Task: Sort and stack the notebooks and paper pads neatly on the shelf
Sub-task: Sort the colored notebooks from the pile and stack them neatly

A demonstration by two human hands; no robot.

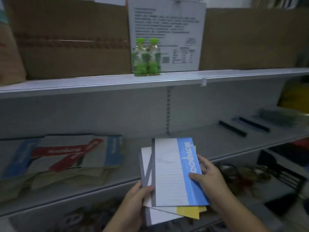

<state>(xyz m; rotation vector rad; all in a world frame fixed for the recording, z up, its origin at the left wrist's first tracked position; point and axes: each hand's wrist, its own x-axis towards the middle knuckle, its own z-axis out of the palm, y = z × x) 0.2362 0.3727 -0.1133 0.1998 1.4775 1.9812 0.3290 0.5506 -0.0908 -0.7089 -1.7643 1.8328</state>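
Lower centre of the frame: a fanned stack of notebooks (168, 173), a blue-banded one on top, was held in front of the middle shelf (209, 141). The left hand (137, 196) gripped its left edge. The right hand (210, 176) gripped its right edge, fingers (203, 160) curled round it. At left, other notebooks (66, 153) lay on the shelf.

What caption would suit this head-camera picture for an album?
Left hand and right hand hold fanned notepads, blue-banded pad on top, at a grey shelf.
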